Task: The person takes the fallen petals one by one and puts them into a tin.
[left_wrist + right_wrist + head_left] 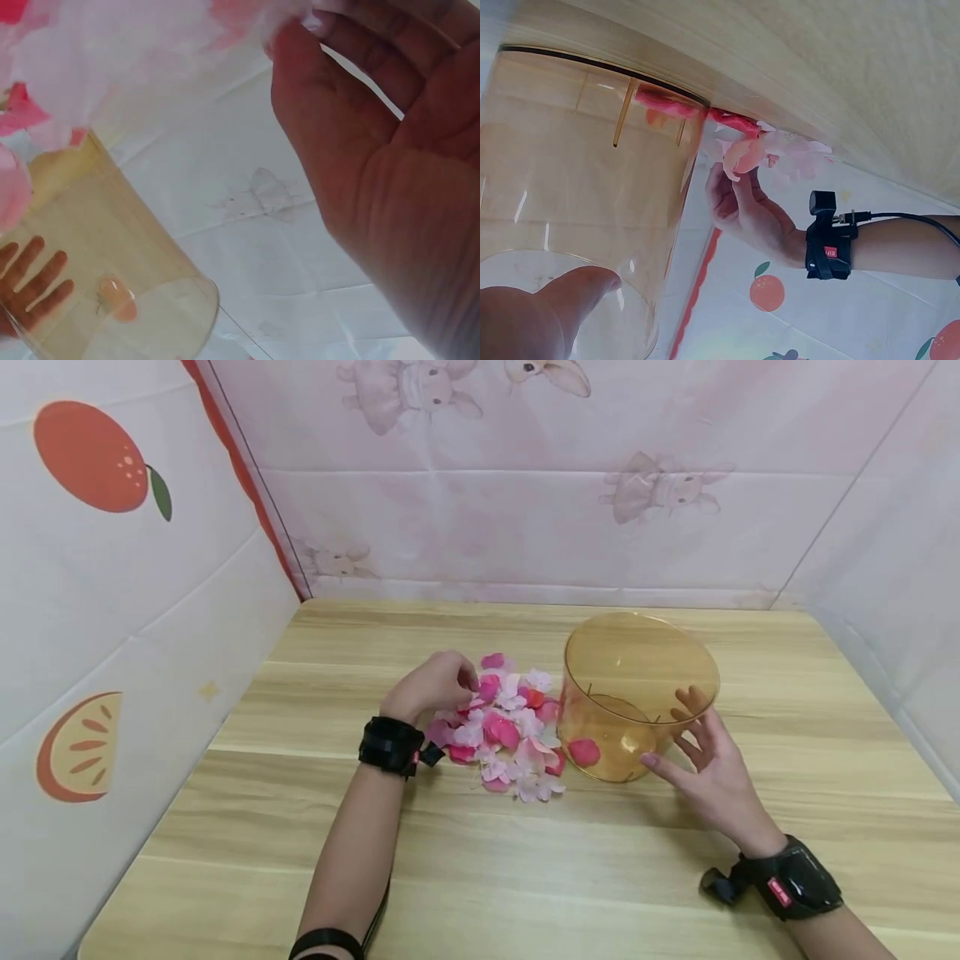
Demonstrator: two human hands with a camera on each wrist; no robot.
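A pile of pink, red and white fabric petals (510, 735) lies on the wooden table (525, 877). My left hand (438, 683) sits at the pile's left edge, its fingers curled and pinching petals (769, 154); the fingertips (315, 22) close on a pale petal. Right of the pile stands a clear amber round container (637, 693). One pink petal (583, 752) shows at its bottom. My right hand (701, 756) rests against the container's right side with straight, spread fingers (34, 277), visible through the wall (577, 172).
Cloth walls printed with oranges (93, 460) and rabbits (660, 485) close in the table on the left, back and right. Bare wood stretches along the front (487, 893). Both wrists wear black camera bands (392, 745).
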